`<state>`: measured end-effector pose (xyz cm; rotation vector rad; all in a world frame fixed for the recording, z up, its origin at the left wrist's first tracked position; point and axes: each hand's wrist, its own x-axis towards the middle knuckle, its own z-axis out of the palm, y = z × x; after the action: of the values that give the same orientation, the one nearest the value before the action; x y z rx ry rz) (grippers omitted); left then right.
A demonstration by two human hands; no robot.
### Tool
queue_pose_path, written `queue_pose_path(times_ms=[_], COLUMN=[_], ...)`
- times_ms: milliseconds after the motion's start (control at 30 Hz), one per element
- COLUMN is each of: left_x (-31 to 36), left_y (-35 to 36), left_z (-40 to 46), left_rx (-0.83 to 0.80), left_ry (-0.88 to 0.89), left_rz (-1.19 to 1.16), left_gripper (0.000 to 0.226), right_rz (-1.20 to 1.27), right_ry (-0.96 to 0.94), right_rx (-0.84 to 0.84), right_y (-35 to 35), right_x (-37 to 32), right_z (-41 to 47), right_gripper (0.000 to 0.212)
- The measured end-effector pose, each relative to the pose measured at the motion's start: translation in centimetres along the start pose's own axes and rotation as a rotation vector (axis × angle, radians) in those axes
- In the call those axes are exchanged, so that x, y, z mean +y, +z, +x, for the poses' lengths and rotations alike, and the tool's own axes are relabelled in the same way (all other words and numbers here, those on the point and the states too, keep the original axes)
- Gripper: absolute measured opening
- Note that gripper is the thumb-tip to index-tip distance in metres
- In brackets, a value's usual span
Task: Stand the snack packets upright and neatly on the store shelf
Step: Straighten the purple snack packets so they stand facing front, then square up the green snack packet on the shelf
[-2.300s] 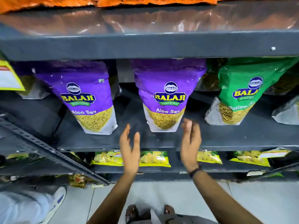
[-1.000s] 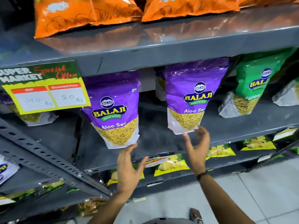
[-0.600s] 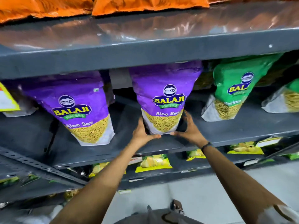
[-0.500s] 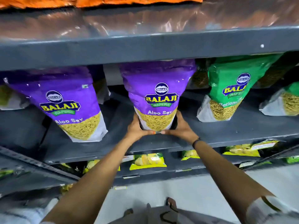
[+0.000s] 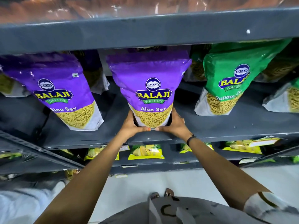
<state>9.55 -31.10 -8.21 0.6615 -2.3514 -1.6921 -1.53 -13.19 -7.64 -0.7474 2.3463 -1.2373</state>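
Observation:
A purple Aloo Sev packet stands upright in the middle of the grey shelf. My left hand clasps its bottom left corner and my right hand clasps its bottom right corner, thumbs meeting under its front. A second purple Aloo Sev packet stands to the left, leaning slightly. A green Ratlami Sev packet stands to the right, tilted. More packets stand behind these, partly hidden.
The shelf above overhangs the packet tops. Another sev packet sits at the far right edge. Yellow packets lie flat on the lower shelf. A slanted metal brace runs at lower left. Floor lies below.
Both hands went from open in front of the shelf to gripping the base of the middle purple packet. The view has shifted closer and slightly right.

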Motion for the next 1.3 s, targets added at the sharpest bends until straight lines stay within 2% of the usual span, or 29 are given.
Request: queue_pose_path(times_ms=[100,167,233,300,367,433,500,567,633,767,833,900,1067,1300], left_x=[-0.3,-0.6,-0.8,-1.4,-1.6,-0.8,0.6,2.5,4.3,7.0,8.0,8.6,9.2,8.8], left_y=[-0.3,-0.6,-0.8,-0.2,1.5,3.8,6.3,9.0,11.9,17.0,18.6,20.1,21.6,22.7], left_z=[-0.2,-0.7,-2.2,-4.7,-7.7,-9.4,-9.3,-7.6,-5.0,1.2,3.7,5.3,6.2,3.8], left_rx=[-0.006,-0.01,0.089,0.353,0.591,0.56,0.372,0.154,-0.015,-0.151,-0.146,-0.133,-0.058,-0.016], left_ry=[-0.006,0.014,0.066,0.133,0.245,0.359,0.451,0.487,0.41,0.145,0.072,0.045,0.01,-0.011], left_rz=[0.039,0.079,0.118,0.187,0.258,0.279,0.304,0.321,0.279,0.043,-0.021,-0.039,-0.088,-0.123], left_gripper=[0.1,0.1,0.099,0.081,0.051,0.031,0.024,0.029,0.044,0.086,0.097,0.098,0.087,0.082], right_rz=[0.027,0.095,0.243,0.384,0.434,0.464,0.494,0.474,0.424,0.265,0.233,0.212,0.167,0.157], right_ry=[-0.014,-0.037,-0.06,-0.044,-0.03,-0.023,0.007,0.024,-0.004,-0.057,-0.009,0.009,-0.003,-0.026], right_rx=[-0.025,-0.042,0.024,0.226,0.514,0.733,0.801,0.752,0.636,0.292,0.15,0.058,0.031,-0.042], right_y=[-0.1,-0.3,-0.6,-1.1,-2.5,-4.8,-7.7,-10.6,-13.0,-17.7,-19.2,-20.2,-21.1,-21.7], right_x=[0.1,0.1,0.6,1.4,2.5,3.8,5.5,7.1,8.5,11.2,12.0,12.7,13.4,13.6], right_z=[0.0,-0.4,-1.3,-2.9,-4.9,-6.3,-6.6,-6.2,-4.9,-1.4,0.1,1.1,1.4,-0.6], right_gripper=[0.088,0.098,0.104,0.085,0.062,0.054,0.063,0.079,0.093,0.103,0.103,0.103,0.089,0.087])
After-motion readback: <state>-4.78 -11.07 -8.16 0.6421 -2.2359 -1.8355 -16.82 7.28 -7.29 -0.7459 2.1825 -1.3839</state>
